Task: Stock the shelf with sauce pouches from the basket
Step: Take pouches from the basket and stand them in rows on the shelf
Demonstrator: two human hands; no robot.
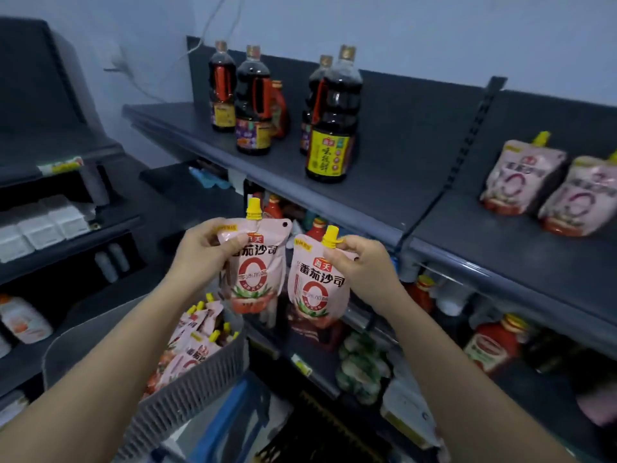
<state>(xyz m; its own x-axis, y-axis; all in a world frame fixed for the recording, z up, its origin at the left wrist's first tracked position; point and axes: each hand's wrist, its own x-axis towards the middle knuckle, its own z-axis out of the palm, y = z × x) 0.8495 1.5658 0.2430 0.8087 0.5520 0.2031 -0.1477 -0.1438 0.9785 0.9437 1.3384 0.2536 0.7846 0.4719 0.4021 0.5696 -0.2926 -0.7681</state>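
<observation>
The person's left hand (204,248) pinches the upper corner of a pale pink stand-up sauce pouch with a yellow screw cap (257,272), the thumb lying across its front. The right hand (367,266) grips a second pink yellow-capped pouch (317,290) by its top edge, just beside the spout. Both pouches hang upright in the air side by side, near each other, in front of the shelving and lower than the top board. Under the left forearm sits a grey slatted plastic basket (187,390) holding more pink pouches (197,332) (their yellow caps poke up past the rim). On the dark grey metal top shelf (384,192), two matching pouches (522,178) lean back at the far right, close together and perhaps touching, though the blur there leaves that unclear. Well apart from them, toward the shelf's left end, stands a cluster of tall dark soy sauce bottles with gold caps (334,121). A lower shelf holds a red sauce jar with a gold lid (492,345).
</observation>
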